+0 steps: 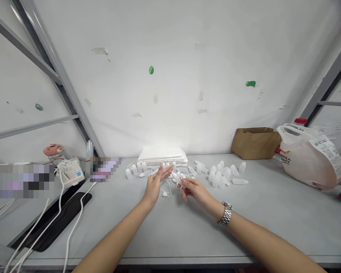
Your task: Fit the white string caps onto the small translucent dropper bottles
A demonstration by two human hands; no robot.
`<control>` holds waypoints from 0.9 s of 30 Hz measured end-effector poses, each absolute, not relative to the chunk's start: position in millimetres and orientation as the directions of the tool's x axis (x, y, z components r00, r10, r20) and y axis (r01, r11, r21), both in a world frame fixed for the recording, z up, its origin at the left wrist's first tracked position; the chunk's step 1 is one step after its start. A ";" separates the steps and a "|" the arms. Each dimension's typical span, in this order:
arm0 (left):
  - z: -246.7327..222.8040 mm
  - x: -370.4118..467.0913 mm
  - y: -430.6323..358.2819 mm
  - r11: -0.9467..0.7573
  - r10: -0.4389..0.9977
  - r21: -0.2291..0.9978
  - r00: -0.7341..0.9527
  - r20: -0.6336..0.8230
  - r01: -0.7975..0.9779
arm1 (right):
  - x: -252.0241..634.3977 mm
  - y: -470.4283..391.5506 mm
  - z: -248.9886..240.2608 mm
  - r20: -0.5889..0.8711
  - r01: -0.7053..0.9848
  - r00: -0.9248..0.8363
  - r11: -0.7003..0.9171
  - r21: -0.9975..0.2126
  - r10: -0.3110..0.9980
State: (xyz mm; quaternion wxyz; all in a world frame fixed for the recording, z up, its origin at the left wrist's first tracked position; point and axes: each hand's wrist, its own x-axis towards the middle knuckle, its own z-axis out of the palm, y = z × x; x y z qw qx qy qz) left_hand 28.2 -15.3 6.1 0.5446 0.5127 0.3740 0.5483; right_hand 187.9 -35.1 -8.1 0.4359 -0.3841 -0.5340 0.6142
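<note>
My right hand (193, 188), with a metal watch on the wrist, grips a small translucent white plastic bottle (176, 177) tilted up to the left. Just left of it is my left hand (155, 185), palm turned inward and fingers stretched out near the bottle's tip. Whether those fingers touch the bottle I cannot tell. Below and between the hands lie white caps on thin loops (166, 194). Several similar bottles (129, 173) with pointed tops stand beyond my left hand. To the right is a loose cluster of open-necked bottles (220, 178), some upright, some lying.
A stack of white sheets or boxes (162, 154) rests against the wall. At the right are a brown cardboard box (252, 144) and a white plastic bag (307, 163). White cables (78, 216) and a black pad (57, 223) lie at the left, near a white device (71, 172).
</note>
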 end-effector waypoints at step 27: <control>-6.3 32.4 -11.2 -0.117 0.993 0.981 -0.039 0.113 -0.151 | 182.5 -35.1 -13.5 0.047 0.116 -0.238 0.077 -0.990 0.970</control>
